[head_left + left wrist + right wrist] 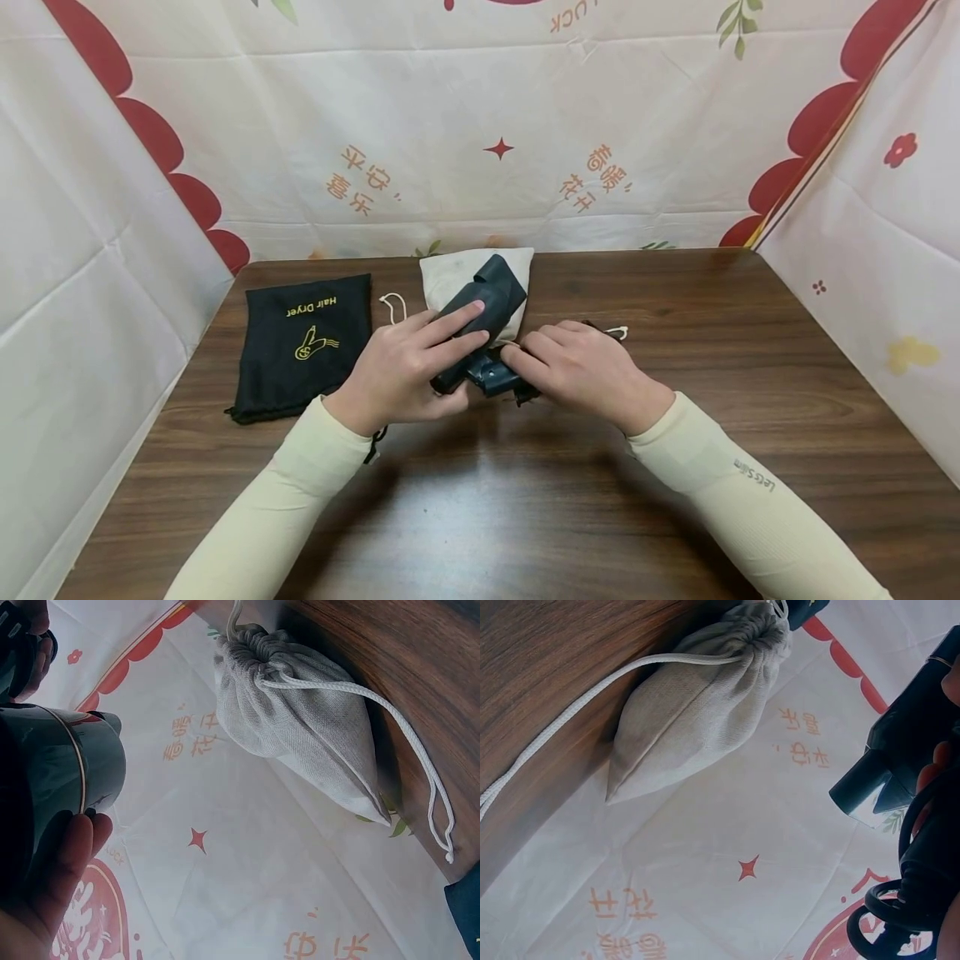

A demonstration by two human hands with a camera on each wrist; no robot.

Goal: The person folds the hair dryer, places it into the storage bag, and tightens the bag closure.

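Note:
A dark teal hair dryer [501, 293] is held off the table between both hands, its nozzle end pointing toward the back. My left hand [405, 365] grips the barrel, with fingers over the top and the thumb below. On the handle side, my right hand [581, 367] curls round the handle and the black cord with it. Coils of that cord [877, 915] hang beside the handle in the right wrist view. Behind the dryer lies a beige drawstring pouch [453, 279], gathered at its neck and bulging in the left wrist view.
A black drawstring bag [300, 375] printed "Hair Dryer" lies flat to the left. White pouch strings [420, 750] trail over the brown wooden table [480, 517]. A patterned cloth [480, 108] stands behind the table and along both sides.

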